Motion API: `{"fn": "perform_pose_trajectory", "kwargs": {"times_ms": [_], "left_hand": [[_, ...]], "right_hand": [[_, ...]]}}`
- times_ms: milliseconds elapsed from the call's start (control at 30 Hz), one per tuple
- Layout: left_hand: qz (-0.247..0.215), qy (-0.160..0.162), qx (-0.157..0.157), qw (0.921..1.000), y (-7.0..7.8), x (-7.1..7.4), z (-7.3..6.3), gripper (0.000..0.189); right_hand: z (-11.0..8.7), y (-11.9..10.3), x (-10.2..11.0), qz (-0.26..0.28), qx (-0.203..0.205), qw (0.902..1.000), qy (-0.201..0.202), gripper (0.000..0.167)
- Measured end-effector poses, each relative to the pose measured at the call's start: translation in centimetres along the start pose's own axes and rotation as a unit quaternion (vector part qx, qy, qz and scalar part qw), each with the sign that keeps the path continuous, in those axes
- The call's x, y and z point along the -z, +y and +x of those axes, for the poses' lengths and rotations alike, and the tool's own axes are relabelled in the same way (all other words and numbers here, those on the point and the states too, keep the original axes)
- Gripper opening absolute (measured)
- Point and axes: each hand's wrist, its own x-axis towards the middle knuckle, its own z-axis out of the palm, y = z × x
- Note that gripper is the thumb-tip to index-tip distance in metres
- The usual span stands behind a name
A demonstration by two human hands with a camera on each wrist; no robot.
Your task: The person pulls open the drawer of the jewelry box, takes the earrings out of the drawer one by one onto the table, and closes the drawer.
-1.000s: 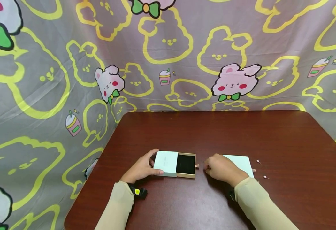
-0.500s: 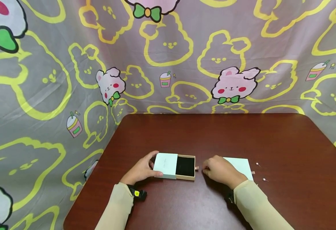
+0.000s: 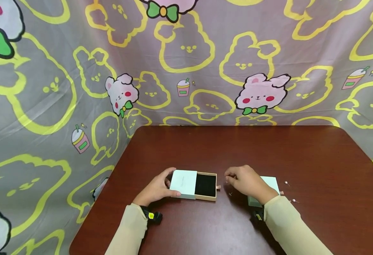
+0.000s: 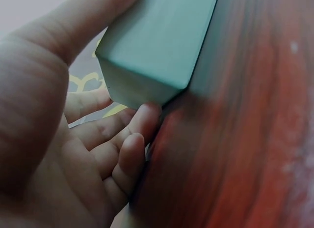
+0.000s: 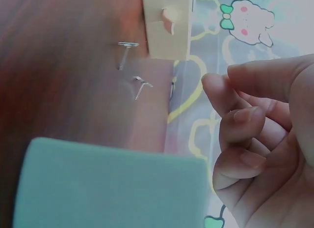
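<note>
My left hand [image 3: 157, 187] grips the closed end of a mint-green drawer-style jewelry box [image 3: 183, 182], thumb along the near side and fingers at the far side. Its cardboard drawer [image 3: 206, 198] is slid partway out to the right, showing a black pad [image 3: 206, 185]. A little right of it, my right hand [image 3: 247, 180] hovers over the table with fingers loosely curled. Nothing shows between its thumb and index finger in the right wrist view. Below lie two small silver stud earrings, one stud [image 5: 127, 53] nearer the drawer and another stud [image 5: 142, 85] beside it.
Partly under my right forearm sits a second mint-green box [image 3: 271, 182] with a pink ribbon tab. Right of that lie two pearl earrings, a farther pearl [image 3: 286, 182] and a nearer pearl [image 3: 294, 200]. Patterned cloth [image 3: 205, 53] hangs behind and left of the table [image 3: 237, 148].
My right hand has lifted from the tabletop and loosened its fingers. The small studs show beneath it now. My left hand and its box stay in place.
</note>
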Motion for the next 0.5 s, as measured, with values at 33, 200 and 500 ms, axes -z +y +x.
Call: {"fn": "perform_pose_trajectory", "kwargs": {"times_ms": [33, 200, 500], "left_hand": [[0.000, 0.000, 0.003, 1.0000, 0.0, 0.0, 0.0, 0.102], [0.000, 0.000, 0.010, 0.9999, 0.0, 0.2, 0.0, 0.102], [-0.004, -0.004, 0.004, 1.0000, 0.2, 0.1, 0.2, 0.101]], "right_hand": [[0.1, -0.1, 0.1, 0.008, -0.002, 1.0000, -0.004, 0.007], [0.7, -0.5, 0.0, 0.060, -0.020, 0.9977, -0.027, 0.009], [0.7, 0.5, -1.5, 0.167, -0.075, 0.9819, -0.047, 0.009]]}}
